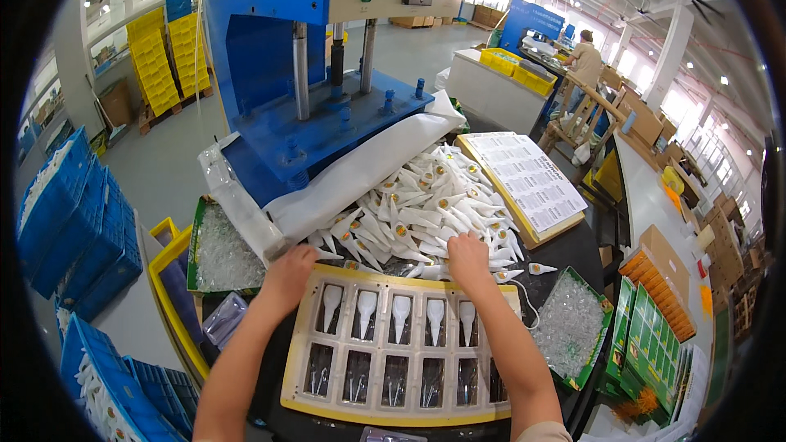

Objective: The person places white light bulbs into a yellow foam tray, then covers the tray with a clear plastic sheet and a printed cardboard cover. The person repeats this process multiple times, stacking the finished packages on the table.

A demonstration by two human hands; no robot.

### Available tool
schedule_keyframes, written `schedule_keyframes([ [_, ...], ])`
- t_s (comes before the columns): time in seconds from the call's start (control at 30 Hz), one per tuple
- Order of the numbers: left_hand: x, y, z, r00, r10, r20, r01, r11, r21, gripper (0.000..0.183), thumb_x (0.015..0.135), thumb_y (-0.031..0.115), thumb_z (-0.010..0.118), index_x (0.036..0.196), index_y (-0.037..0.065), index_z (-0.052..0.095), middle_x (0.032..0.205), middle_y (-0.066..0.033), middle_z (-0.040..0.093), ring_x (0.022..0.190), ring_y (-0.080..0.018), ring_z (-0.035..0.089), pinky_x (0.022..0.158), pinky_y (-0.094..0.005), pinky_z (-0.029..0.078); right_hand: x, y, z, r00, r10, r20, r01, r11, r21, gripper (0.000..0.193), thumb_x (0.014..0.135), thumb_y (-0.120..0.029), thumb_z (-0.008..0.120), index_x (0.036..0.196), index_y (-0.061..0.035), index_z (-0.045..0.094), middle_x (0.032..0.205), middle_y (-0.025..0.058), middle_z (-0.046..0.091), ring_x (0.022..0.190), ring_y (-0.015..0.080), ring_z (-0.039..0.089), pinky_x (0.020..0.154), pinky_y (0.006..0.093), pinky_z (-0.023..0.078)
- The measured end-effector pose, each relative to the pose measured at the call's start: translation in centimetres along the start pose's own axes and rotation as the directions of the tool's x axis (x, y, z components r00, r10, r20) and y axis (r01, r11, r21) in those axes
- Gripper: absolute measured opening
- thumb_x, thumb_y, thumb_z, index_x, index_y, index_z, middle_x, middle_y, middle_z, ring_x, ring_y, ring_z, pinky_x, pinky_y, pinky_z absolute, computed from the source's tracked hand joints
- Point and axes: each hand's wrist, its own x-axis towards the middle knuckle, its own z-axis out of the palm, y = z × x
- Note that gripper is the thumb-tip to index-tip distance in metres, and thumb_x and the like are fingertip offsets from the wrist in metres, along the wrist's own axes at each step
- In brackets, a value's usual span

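My left hand [288,275] is at the front left edge of a pile of white tapered plastic pieces [426,205] with small round stickers. Its fingers are pinched beside one piece; what they hold is hidden. At the front of the same pile, my right hand [468,262] has its fingers curled down among the pieces, and its grip is also hidden. Below both hands lies a yellow-edged tray [393,420] with two rows of clear compartments. White tapered pieces [400,313] sit in the far row; thin slender items show in the near row. My right forearm covers the tray's right end.
A blue press [327,115] stands behind the pile, with white sheeting along its front. Boxes of clear plastic bits [225,250] flank the work area. A printed card stack [524,180] lies at the right. Blue crates [82,221] stand left; a person [584,61] works far off.
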Motion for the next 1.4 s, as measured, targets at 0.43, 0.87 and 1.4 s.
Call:
schedule_keyframes([
  [0.43, 3.8, -2.3, -0.6, 0.989, 0.088, 0.118, -0.086, 0.996, -0.020, 0.027, 0.076, -0.002, 0.065, 0.101, 0.007, 0.067, 0.103, -0.0098, 0.066, 0.108, -0.0327, 0.061, 0.089, -0.0413, 0.051, -3.9, -4.3, -4.3, 0.934, -0.211, -0.288, 0.320, 0.852, 0.414, 0.018, 0.077, -0.003, 0.066, 0.094, -0.0060, 0.070, 0.097, 0.0105, 0.063, 0.089, 0.0326, 0.064, 0.075, 0.0431, 0.056],
  [0.87, -17.1, 8.6, -4.6, 0.997, 0.063, 0.032, -0.062, 0.997, -0.050, 0.032, 0.080, 0.013, 0.072, 0.111, 0.008, 0.071, 0.120, -0.0107, 0.069, 0.112, -0.0274, 0.066, 0.097, -0.0408, 0.052, -9.8, -8.5, -5.2, 0.909, -0.275, -0.313, 0.407, 0.747, 0.525, 0.023, 0.077, 0.004, 0.064, 0.100, -0.0011, 0.069, 0.098, 0.0133, 0.070, 0.089, 0.0335, 0.065, 0.076, 0.0409, 0.056],
  [1.4, -13.5, 13.8, -0.4, 0.994, -0.112, -0.002, 0.112, 0.994, -0.016, 0.031, 0.076, 0.031, 0.081, 0.092, 0.007, 0.070, 0.084, -0.0064, 0.059, 0.087, -0.0269, 0.055, 0.079, -0.0401, 0.037, 0.3, -6.0, 0.3, 0.955, -0.298, 0.003, 0.298, 0.954, -0.024, 0.005, 0.074, -0.004, 0.070, 0.077, -0.0072, 0.072, 0.098, 0.0107, 0.066, 0.096, 0.0289, 0.067, 0.076, 0.0434, 0.058],
])
